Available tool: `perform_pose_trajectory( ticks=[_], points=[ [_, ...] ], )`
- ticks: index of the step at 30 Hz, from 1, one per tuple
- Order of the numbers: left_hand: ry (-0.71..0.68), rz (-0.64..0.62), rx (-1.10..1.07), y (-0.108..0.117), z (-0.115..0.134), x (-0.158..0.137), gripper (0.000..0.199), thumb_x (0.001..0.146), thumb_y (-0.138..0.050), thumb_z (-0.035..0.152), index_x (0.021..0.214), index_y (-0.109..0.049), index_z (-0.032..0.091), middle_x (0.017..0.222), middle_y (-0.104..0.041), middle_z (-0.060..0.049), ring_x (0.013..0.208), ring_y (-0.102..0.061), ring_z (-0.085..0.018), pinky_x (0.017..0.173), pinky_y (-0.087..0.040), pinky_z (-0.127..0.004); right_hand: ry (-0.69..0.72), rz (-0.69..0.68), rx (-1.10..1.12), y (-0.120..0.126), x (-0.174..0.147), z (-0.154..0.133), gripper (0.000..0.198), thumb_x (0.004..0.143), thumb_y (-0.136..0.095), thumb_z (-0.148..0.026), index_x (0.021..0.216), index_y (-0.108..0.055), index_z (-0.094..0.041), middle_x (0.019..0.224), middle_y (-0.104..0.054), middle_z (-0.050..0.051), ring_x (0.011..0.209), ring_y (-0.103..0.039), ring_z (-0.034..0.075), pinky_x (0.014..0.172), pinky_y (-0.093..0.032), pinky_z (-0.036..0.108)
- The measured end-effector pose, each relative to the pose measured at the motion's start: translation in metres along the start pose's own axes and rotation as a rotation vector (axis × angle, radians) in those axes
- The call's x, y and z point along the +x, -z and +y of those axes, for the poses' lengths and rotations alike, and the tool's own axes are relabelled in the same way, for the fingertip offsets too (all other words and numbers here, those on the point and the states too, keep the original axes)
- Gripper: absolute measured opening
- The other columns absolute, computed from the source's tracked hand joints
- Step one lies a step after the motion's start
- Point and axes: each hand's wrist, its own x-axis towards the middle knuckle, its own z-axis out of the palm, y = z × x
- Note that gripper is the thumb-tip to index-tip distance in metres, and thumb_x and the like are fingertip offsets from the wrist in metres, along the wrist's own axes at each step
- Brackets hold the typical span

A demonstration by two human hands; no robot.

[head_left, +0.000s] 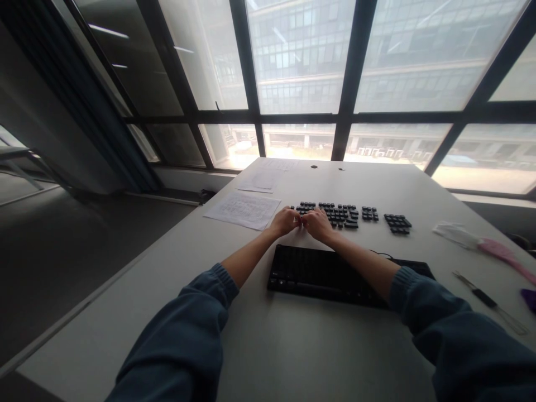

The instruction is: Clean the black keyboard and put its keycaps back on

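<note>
My left hand (pixel 286 221) and my right hand (pixel 318 224) meet at the left end of loose black keycaps (pixel 341 215), laid out in keyboard order on the white table. Both hands are closed, fingertips pinched together almost touching each other. Whatever they hold is too small or hidden to make out. Below my hands lies a black keyboard (pixel 312 272), with my right forearm crossing over it. Smaller keycap groups sit farther right: a middle block (pixel 369 214) and a number-pad block (pixel 397 223).
Printed paper sheets (pixel 245 210) lie left of my hands, with more paper (pixel 257 180) behind. On the right are a wire tool with a black handle (pixel 486 297), a pink-and-white item (pixel 498 249) and a purple object (pixel 529 299). Windows stand beyond the table (pixel 293 346).
</note>
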Motion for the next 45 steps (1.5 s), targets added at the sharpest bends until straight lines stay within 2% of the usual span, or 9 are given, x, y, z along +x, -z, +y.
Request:
perform_pose_trajectory(
  ticks=[5, 8, 13, 16, 18, 20, 27, 38, 45],
  points=[
    [0.043, 0.056, -0.074, 0.026, 0.013, -0.018, 0.011, 0.078, -0.074, 0.021, 0.086, -0.081, 0.022, 0.084, -0.078, -0.002, 0.083, -0.066, -0.019, 0.088, -0.050, -0.031, -0.022, 0.078, 0.105, 0.018, -0.021, -0.011, 0.012, 0.089, -0.065, -0.020, 0.091, -0.077, -0.018, 0.096, -0.074, 0.009, 0.098, -0.060, 0.023, 0.088, -0.038, 0.033],
    [0.053, 0.070, -0.173, 0.047, 0.031, -0.053, 0.010, 0.080, -0.076, 0.028, 0.087, -0.081, 0.022, 0.083, -0.078, -0.001, 0.077, -0.065, -0.017, 0.079, -0.049, -0.029, -0.026, 0.166, 0.370, 0.031, -0.058, -0.024, 0.006, 0.086, -0.071, -0.022, 0.083, -0.076, -0.019, 0.087, -0.072, 0.005, 0.085, -0.063, 0.019, 0.081, -0.043, 0.031],
    [0.107, 0.023, -0.346, 0.064, 0.075, -0.126, 0.016, 0.077, -0.080, 0.031, 0.090, -0.081, 0.023, 0.080, -0.076, -0.002, 0.072, -0.062, -0.017, 0.065, -0.047, -0.027, 0.006, 0.120, 0.674, 0.039, -0.127, -0.053, 0.006, 0.081, -0.077, -0.017, 0.078, -0.073, -0.021, 0.081, -0.071, 0.001, 0.078, -0.064, 0.019, 0.077, -0.047, 0.031],
    [0.097, 0.014, -0.395, 0.059, 0.092, -0.150, 0.011, 0.077, -0.080, 0.028, 0.087, -0.080, 0.024, 0.082, -0.077, -0.001, 0.077, -0.066, -0.018, 0.073, -0.050, -0.030, 0.020, 0.099, 0.734, 0.033, -0.147, -0.064, 0.009, 0.079, -0.079, -0.016, 0.077, -0.072, -0.022, 0.083, -0.071, 0.002, 0.081, -0.065, 0.019, 0.078, -0.049, 0.032],
    [0.031, -0.008, -0.421, 0.052, 0.096, -0.156, 0.003, 0.080, -0.078, 0.025, 0.083, -0.079, 0.024, 0.085, -0.078, -0.001, 0.080, -0.068, -0.018, 0.084, -0.050, -0.034, 0.028, 0.095, 0.730, 0.028, -0.151, -0.066, 0.010, 0.078, -0.079, -0.015, 0.076, -0.072, -0.022, 0.083, -0.072, 0.002, 0.082, -0.065, 0.020, 0.078, -0.050, 0.033],
    [-0.012, -0.034, -0.423, 0.047, 0.096, -0.156, 0.003, 0.082, -0.076, 0.023, 0.082, -0.079, 0.025, 0.089, -0.078, -0.001, 0.082, -0.069, -0.018, 0.088, -0.049, -0.036, 0.025, 0.087, 0.720, 0.024, -0.151, -0.065, 0.010, 0.079, -0.079, -0.015, 0.076, -0.073, -0.022, 0.082, -0.072, 0.002, 0.081, -0.066, 0.020, 0.078, -0.051, 0.033],
    [-0.024, -0.049, -0.367, 0.047, 0.092, -0.157, 0.006, 0.084, -0.074, 0.021, 0.082, -0.078, 0.025, 0.090, -0.078, -0.001, 0.083, -0.066, -0.019, 0.083, -0.050, -0.035, -0.009, 0.096, 0.709, 0.021, -0.152, -0.065, 0.011, 0.079, -0.079, -0.015, 0.074, -0.072, -0.022, 0.082, -0.072, 0.002, 0.080, -0.066, 0.020, 0.077, -0.052, 0.033],
    [-0.166, -0.021, -0.188, 0.047, 0.099, -0.162, 0.012, 0.091, -0.067, 0.025, 0.085, -0.078, 0.025, 0.092, -0.076, -0.004, 0.084, -0.060, -0.020, 0.078, -0.052, -0.036, -0.001, 0.112, 0.658, 0.022, -0.154, -0.067, 0.013, 0.079, -0.078, -0.013, 0.073, -0.071, -0.023, 0.085, -0.073, 0.002, 0.082, -0.067, 0.020, 0.079, -0.052, 0.034],
    [-0.145, -0.015, -0.251, 0.045, 0.098, -0.162, 0.007, 0.088, -0.071, 0.023, 0.084, -0.077, 0.024, 0.093, -0.077, -0.001, 0.083, -0.059, -0.019, 0.079, -0.050, -0.034, 0.048, 0.121, 0.555, 0.021, -0.155, -0.068, 0.013, 0.081, -0.077, -0.015, 0.074, -0.071, -0.023, 0.086, -0.073, 0.001, 0.083, -0.065, 0.019, 0.080, -0.048, 0.034]
  ],
)
